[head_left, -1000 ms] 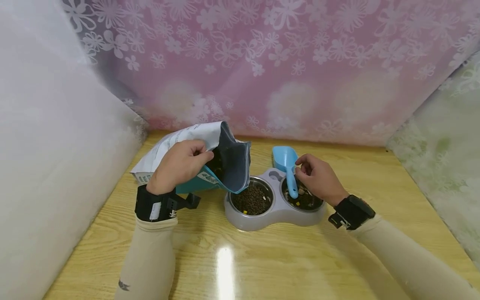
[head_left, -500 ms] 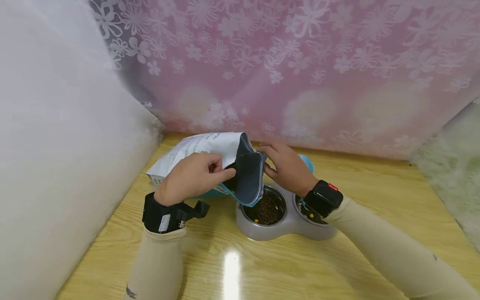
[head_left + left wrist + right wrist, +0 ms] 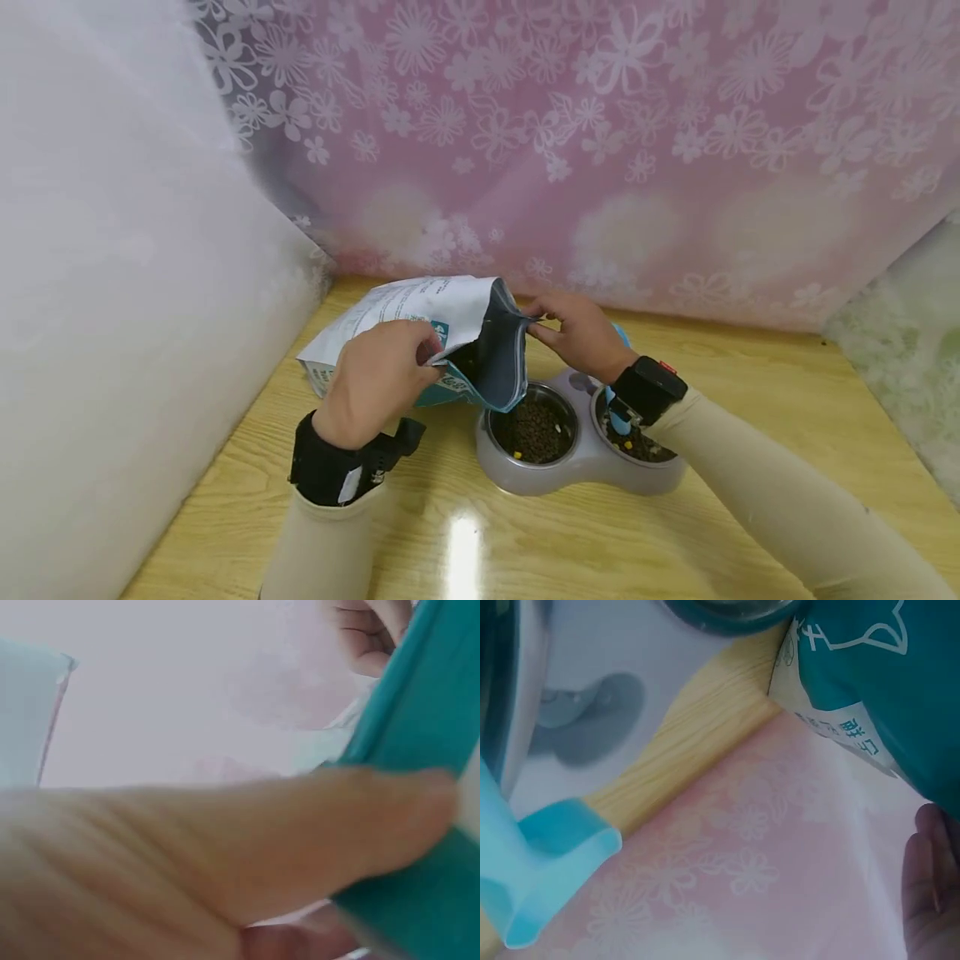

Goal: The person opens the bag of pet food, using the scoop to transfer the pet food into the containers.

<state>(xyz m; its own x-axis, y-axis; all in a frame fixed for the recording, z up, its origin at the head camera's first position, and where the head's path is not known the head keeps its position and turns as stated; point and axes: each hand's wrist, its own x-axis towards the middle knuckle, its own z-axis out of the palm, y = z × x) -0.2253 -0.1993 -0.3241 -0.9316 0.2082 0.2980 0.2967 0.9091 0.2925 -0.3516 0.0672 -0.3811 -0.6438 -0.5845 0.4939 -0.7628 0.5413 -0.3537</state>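
Note:
A white and teal pet food bag (image 3: 431,298) lies on its side, its open mouth facing right over the left bowl. With thumb and fingers my left hand (image 3: 378,379) pinches the near edge of that mouth; in the left wrist view its thumb (image 3: 300,832) presses on teal film (image 3: 431,712). My right hand (image 3: 581,335) pinches the right corner of the mouth. Brown kibble (image 3: 536,433) fills the left steel bowl of a grey double feeder (image 3: 525,482). A blue scoop (image 3: 562,855) lies across the right bowl, mostly hidden by my right wrist in the head view.
The feeder's right bowl (image 3: 637,454) holds darker food with yellow bits. Wooden tabletop (image 3: 420,533) spreads in front. A pink flowered sheet (image 3: 525,167) rises behind, and a white sheet (image 3: 135,250) stands at the left.
My right hand has left the scoop handle and moved left to grip the bag's right corner. My left hand now pinches the near edge lower down, and more of the printed bag front shows.

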